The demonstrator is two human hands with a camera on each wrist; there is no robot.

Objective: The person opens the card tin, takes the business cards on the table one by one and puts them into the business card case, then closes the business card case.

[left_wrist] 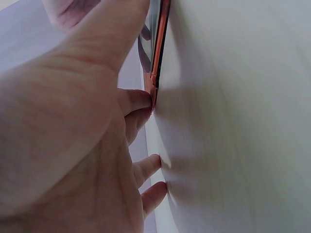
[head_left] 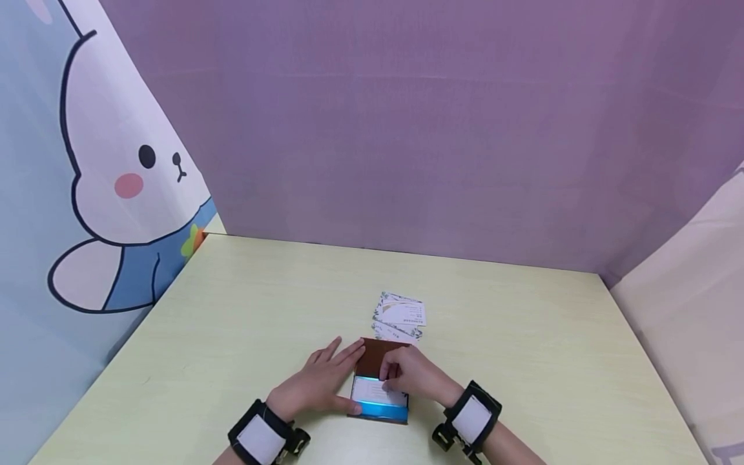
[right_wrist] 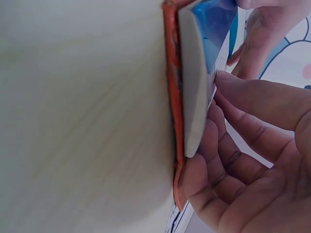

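I see a brown card case (head_left: pixel 379 381) lying open on the pale table (head_left: pixel 244 310), near its front edge, with a white card (head_left: pixel 374 391) inside. My left hand (head_left: pixel 316 382) lies flat with straight fingers against the case's left side, steadying it. My right hand (head_left: pixel 414 374) has its fingers curled over the card, pinching it at the case. A small pile of loose cards (head_left: pixel 400 316) sits just behind the case
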